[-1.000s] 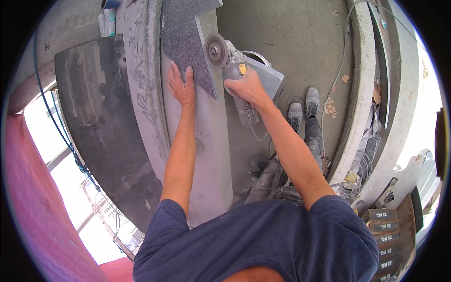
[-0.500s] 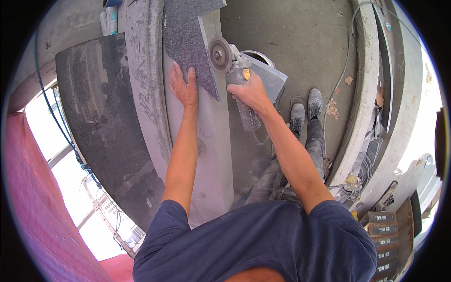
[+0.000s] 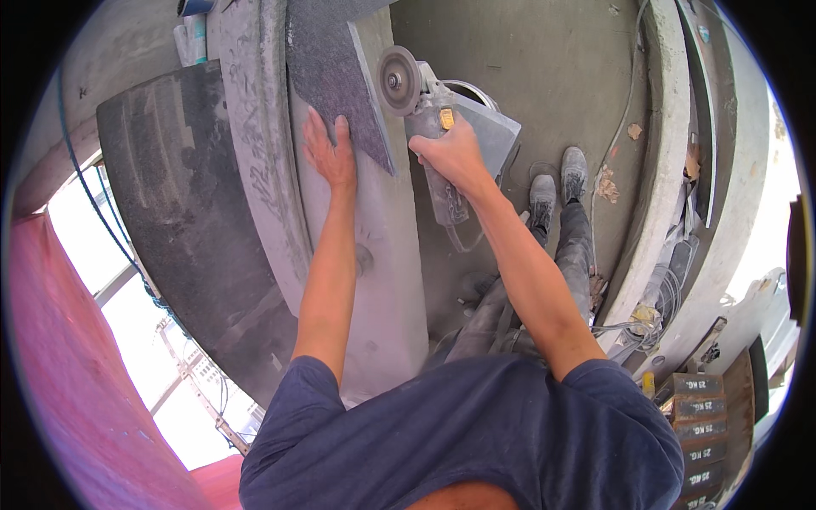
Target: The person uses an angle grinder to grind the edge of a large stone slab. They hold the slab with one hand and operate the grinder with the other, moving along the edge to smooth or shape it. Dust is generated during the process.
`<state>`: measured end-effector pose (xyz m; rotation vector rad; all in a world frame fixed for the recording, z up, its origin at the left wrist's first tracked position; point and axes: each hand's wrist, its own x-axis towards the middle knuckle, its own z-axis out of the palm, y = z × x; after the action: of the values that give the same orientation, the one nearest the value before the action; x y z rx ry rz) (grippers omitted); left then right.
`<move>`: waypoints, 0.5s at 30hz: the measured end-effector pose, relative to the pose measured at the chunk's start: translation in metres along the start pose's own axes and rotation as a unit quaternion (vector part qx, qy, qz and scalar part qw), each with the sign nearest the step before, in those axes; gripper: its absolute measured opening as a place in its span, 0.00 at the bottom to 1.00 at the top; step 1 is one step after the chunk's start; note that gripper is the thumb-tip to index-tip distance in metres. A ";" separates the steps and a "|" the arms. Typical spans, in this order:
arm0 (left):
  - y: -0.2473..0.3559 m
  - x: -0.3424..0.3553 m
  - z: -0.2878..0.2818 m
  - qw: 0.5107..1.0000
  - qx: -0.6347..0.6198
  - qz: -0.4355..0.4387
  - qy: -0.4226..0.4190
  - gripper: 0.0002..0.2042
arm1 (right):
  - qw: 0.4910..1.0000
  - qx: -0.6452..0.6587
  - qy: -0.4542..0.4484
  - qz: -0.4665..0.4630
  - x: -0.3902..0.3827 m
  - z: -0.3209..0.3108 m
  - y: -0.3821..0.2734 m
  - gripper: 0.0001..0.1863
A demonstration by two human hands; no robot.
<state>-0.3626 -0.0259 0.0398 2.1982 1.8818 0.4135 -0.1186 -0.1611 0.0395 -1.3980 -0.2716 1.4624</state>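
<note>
My right hand [image 3: 450, 155] is wrapped around the body of the grinder [image 3: 444, 197], and its disc [image 3: 399, 81] sits just beside the pale long edge of the dark stone slab [image 3: 336, 81]. I can't tell whether the disc is turning, nor see it biting into the stone. My left hand [image 3: 331, 157] lies flat with fingers spread, gripping nothing, its fingertips at the slab's lower edge. The slab rests on the concrete ledge [image 3: 387, 255], its pointed end toward me.

As I judge it, the main shaping is done: the outline already has its point and a step near the far end, and the long edge looks cleanly cut along what shows. What may be left is dressing that edge; I see no half-finished cut across the face. The far end runs out of view, so I can't judge it.
</note>
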 end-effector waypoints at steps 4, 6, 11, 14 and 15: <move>-0.005 0.002 0.002 1.000 -0.011 0.007 0.004 0.44 | 1.000 0.014 0.001 0.003 -0.008 0.000 0.009 0.33; -0.006 0.004 0.003 1.000 -0.023 0.013 0.008 0.44 | 0.999 0.022 -0.015 0.019 -0.011 -0.001 0.011 0.33; -0.007 0.003 0.004 0.999 -0.032 0.013 0.014 0.44 | 0.999 0.003 -0.033 0.002 -0.010 -0.001 0.012 0.33; -0.007 0.004 0.005 0.999 -0.031 0.017 0.016 0.44 | 0.999 -0.014 -0.030 0.002 -0.008 0.001 0.011 0.35; -0.008 0.004 0.005 0.999 -0.032 0.018 0.017 0.44 | 0.999 -0.021 -0.027 0.002 -0.007 0.002 0.011 0.35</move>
<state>-0.3674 -0.0205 0.0323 2.1994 1.8227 0.5134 -0.1274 -0.1701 0.0356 -1.3949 -0.3359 1.5064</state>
